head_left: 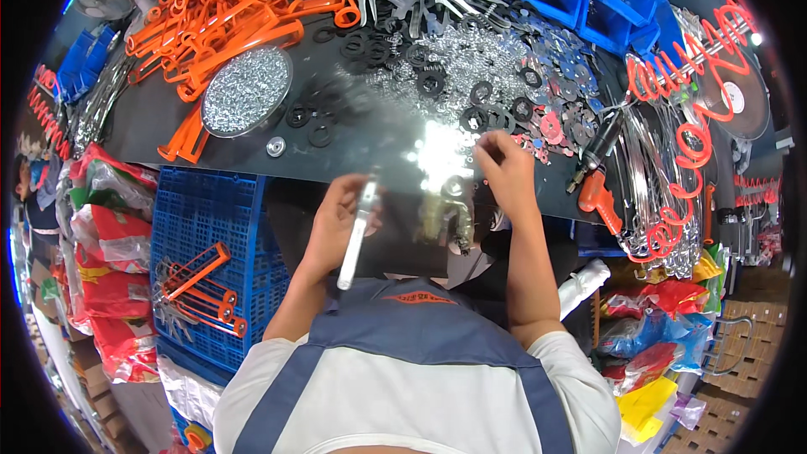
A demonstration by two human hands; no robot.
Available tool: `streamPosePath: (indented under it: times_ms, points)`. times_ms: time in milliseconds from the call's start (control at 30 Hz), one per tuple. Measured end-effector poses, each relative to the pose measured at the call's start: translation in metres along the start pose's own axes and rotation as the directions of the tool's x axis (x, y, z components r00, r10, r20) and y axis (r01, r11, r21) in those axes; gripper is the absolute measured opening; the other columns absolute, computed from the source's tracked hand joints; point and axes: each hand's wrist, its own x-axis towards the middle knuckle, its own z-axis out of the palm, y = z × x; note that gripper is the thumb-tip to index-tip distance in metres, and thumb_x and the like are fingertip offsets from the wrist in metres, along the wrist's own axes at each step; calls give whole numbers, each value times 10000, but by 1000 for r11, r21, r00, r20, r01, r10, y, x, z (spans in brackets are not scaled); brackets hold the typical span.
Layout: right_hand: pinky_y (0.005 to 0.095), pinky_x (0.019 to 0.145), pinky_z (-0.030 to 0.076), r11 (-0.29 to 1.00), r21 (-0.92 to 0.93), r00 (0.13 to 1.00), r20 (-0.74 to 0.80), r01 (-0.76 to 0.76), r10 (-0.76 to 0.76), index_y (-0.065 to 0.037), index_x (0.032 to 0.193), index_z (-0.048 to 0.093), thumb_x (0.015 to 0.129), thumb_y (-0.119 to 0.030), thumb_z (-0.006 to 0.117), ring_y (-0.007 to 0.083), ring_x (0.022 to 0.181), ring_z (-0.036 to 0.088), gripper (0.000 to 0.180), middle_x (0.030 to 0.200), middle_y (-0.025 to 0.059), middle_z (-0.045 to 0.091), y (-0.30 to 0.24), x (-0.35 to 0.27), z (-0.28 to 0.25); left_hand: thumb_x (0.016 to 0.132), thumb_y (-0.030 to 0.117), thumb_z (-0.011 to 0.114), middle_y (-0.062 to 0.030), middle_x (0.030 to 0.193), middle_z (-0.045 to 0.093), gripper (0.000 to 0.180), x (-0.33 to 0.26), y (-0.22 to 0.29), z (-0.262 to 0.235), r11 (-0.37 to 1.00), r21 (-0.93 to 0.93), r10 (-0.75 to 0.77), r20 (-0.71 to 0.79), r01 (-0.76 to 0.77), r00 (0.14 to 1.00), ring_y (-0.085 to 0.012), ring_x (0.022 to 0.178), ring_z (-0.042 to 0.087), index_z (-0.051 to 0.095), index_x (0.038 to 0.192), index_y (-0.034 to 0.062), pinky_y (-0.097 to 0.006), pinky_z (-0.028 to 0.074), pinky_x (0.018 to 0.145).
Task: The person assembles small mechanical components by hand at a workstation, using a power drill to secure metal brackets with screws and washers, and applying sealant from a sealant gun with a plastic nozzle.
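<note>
My left hand (334,217) is closed round a slim silver metal rod (359,235), held tilted just off the near edge of the dark workbench (336,164). My right hand (511,172) hovers at the bench's near edge with thumb and fingertips pinched together; whatever they hold, if anything, is too small to make out. Beside its fingertips lie black ring washers (473,120) and small red and silver washers. Farther back spreads a heap of small shiny metal springs or rings (471,55).
Orange frames (252,13) pile up at the far left, beside a round dish of small metal parts (246,91). An orange-handled power driver (598,197) lies at right near a coiled red hose (693,143). Blue bins (563,0) stand behind; a blue crate (206,227) sits below left.
</note>
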Motion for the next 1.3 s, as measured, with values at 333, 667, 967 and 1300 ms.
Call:
streamPosePath:
  times_ms: [333,667,967,1300]
  points:
    - [408,707,479,846,-406,938,162,346,-306,-33,922,635,722,-183,684,334,815,601,255,909,145,590,29,70,56,748,-130,587,-89,1110,564,512,-21,-15,-8,999,-7,-35,-13,35,999,-96,884,534,463,1221,24,-237,460,788]
    - [409,749,481,843,-349,912,177,411,-371,-44,920,637,734,-85,664,331,839,591,192,888,137,587,6,67,69,779,-76,594,-76,1095,583,397,-19,-13,-13,996,77,-51,24,49,998,-109,944,550,531,1160,15,-245,446,829]
    - [434,768,460,744,-417,837,415,522,-356,-31,908,604,734,-41,590,377,883,555,175,918,178,567,22,79,83,761,-43,640,-59,1090,584,386,-20,-8,-2,987,157,32,16,-34,999,-119,882,598,571,1134,29,-247,485,785]
    - [236,570,461,992,20,975,184,-126,120,24,873,616,802,-36,610,66,624,573,93,754,33,642,39,56,24,796,7,645,-43,955,589,367,-9,-2,5,953,298,61,-26,-51,998,-95,818,554,556,1148,60,-232,464,706]
